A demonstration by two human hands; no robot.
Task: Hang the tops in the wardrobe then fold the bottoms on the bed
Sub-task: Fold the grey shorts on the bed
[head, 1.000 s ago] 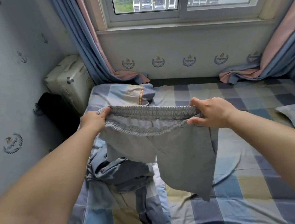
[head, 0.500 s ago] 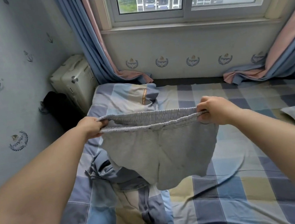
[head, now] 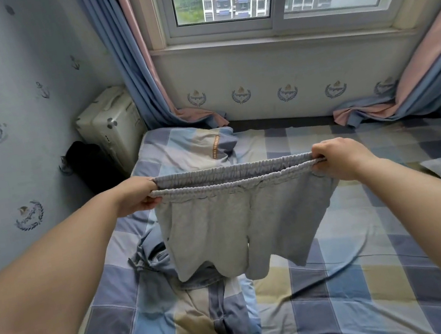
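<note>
Two bare forearms reach in from the lower corners of the frame and converge toward its middle, held at about the same height. The left hand (head: pixel 136 194) sits left of centre, back of the hand turned up and outward, its fingers curled under so that only the knuckles and thumb side show; its grip is closed on one end of the grey shorts' (head: pixel 238 221) waistband. The right hand (head: pixel 338 160) sits right of centre, knuckles up, fingertips tucked in and pinching the other end. Both wrists are nearly straight, the hands well apart.
</note>
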